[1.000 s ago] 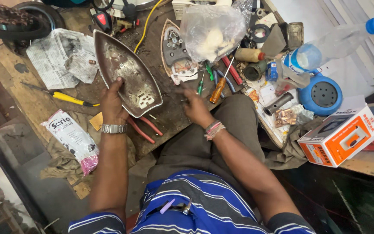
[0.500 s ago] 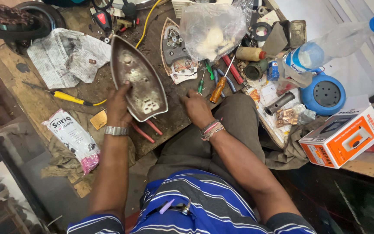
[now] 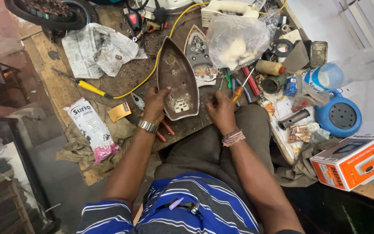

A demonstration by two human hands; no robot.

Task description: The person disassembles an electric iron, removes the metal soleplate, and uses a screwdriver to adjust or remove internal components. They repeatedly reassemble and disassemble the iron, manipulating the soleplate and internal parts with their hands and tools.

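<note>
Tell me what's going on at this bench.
A person sits at a cluttered wooden workbench, working on an opened clothes iron. The left hand grips the edge of the iron's metal soleplate shell, holding it tilted on the bench. The right hand rests just beside it, fingers curled; whether it pinches a small part cannot be told. An orange-handled screwdriver lies nearby.

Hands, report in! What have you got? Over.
Left hand gripping iron soleplate. Right hand beside it, grip unclear. Orange screwdriver close by.
</note>
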